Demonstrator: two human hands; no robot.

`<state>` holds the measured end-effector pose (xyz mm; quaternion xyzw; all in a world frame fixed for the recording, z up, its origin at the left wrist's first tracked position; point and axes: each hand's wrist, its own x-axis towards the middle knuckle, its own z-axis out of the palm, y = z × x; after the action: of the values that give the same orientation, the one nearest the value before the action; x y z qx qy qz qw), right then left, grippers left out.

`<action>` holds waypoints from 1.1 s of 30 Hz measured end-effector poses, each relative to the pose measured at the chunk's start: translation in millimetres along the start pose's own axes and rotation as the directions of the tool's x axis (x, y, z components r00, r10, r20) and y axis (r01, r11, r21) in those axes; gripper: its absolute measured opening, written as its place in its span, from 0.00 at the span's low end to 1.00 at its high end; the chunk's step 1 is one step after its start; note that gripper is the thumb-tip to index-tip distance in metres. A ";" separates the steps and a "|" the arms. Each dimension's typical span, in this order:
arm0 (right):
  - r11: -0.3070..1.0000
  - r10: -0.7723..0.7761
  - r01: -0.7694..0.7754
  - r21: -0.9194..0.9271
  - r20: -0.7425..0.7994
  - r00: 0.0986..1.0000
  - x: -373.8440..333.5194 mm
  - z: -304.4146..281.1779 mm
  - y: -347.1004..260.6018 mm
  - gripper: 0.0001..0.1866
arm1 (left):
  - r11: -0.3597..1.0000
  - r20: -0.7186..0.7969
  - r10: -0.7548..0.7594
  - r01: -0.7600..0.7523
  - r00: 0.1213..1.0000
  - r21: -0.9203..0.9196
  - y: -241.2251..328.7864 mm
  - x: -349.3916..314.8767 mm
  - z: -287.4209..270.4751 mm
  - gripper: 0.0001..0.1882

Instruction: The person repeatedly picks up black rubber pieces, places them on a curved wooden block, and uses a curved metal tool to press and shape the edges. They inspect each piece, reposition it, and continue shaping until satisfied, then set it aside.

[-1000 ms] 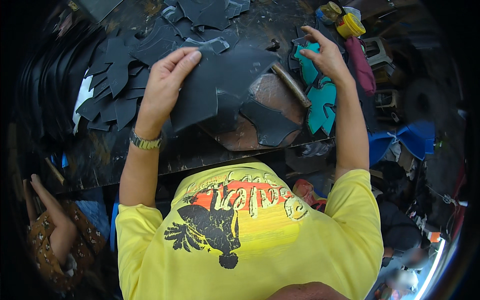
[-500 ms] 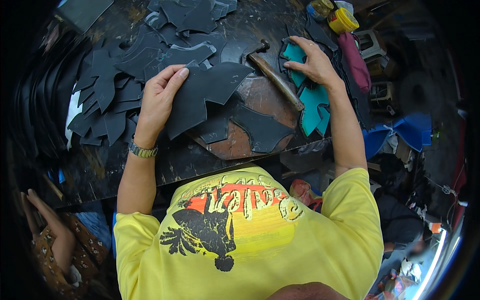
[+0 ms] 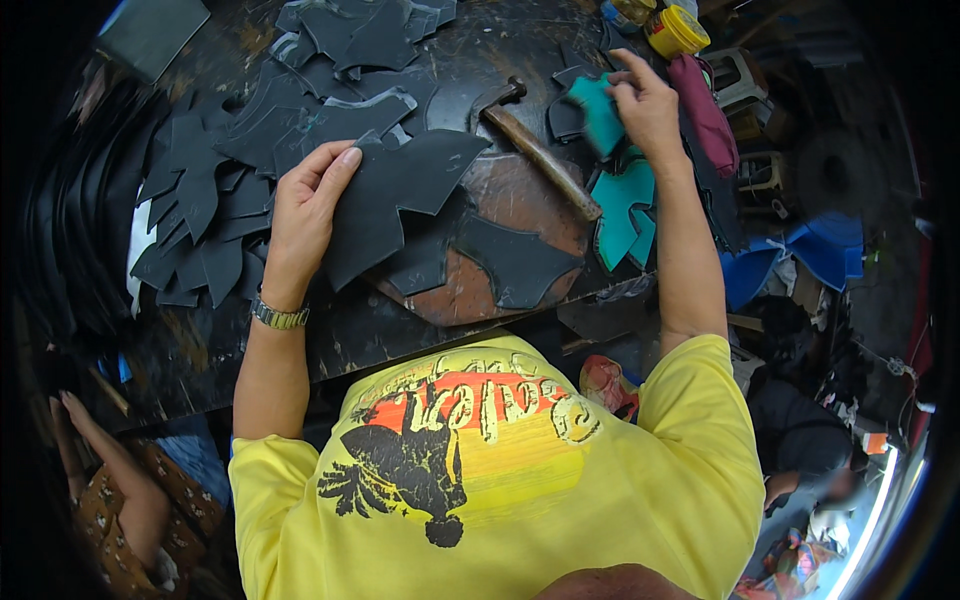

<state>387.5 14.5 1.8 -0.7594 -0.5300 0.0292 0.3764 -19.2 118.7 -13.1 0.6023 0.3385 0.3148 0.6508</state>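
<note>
My left hand [image 3: 305,205] pinches a black cut-out piece [image 3: 400,200], a flat, leather-like sheet with a notched edge, by its upper left edge. It lies tilted over other black pieces and a worn brown board. On the right, my right hand [image 3: 648,108] has thumb and fingers at the edge of a teal cut piece [image 3: 600,112], whose lower part is smeared by motion. More teal pieces [image 3: 622,205] with dark edges lie just below it. A hammer [image 3: 545,160] with a wooden handle rests between my hands. Another black piece [image 3: 515,260] lies on the board.
Black pieces [image 3: 195,215] are heaped at the left, others [image 3: 365,35] at the far side. The brown board [image 3: 450,295] is near the table edge. A yellow tub [image 3: 677,32] and maroon pouch [image 3: 703,115] stand far right. Another person's arm [image 3: 110,455] shows lower left.
My right hand has moved up and a little right, its fingers drawn closer together, and the upper teal piece has shifted with it. My left hand still holds the black piece.
</note>
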 end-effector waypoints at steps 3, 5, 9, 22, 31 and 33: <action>0.953 0.146 -0.151 0.263 0.036 0.989 3.9 -11.7 4.5 0.22 | 1.000 0.006 0.009 -0.009 1.000 0.025 0.7 0.1 -0.1 0.14; 0.962 0.175 -0.174 0.211 0.014 0.984 -0.5 -12.1 2.6 0.22 | 1.000 0.016 -0.009 0.009 1.000 -0.005 0.7 -0.7 0.7 0.14; 0.917 -0.110 0.154 -0.367 0.137 0.984 -19.8 7.1 -12.8 0.38 | 0.999 0.028 -0.024 0.023 0.999 0.033 0.8 -2.8 2.7 0.14; 0.906 -0.003 -0.027 -0.422 -0.069 0.998 -15.7 -5.0 -38.0 0.31 | 1.000 0.032 -0.012 0.011 0.999 0.024 -2.6 -3.2 1.7 0.15; 0.989 0.052 -0.103 -0.108 -0.395 0.917 -13.6 -49.7 9.7 0.28 | 1.000 0.044 -0.012 0.011 0.999 0.029 -1.5 -4.2 3.3 0.15; 0.991 0.112 -0.133 -0.027 -0.391 0.913 -15.7 -52.6 14.5 0.27 | 0.999 0.042 -0.019 0.018 0.999 0.035 -1.6 -4.0 3.6 0.15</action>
<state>415.4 -29.2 25.1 -0.7915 -0.3966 -0.1127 0.4511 -18.5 113.3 -14.2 0.6167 0.3355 0.2899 0.6504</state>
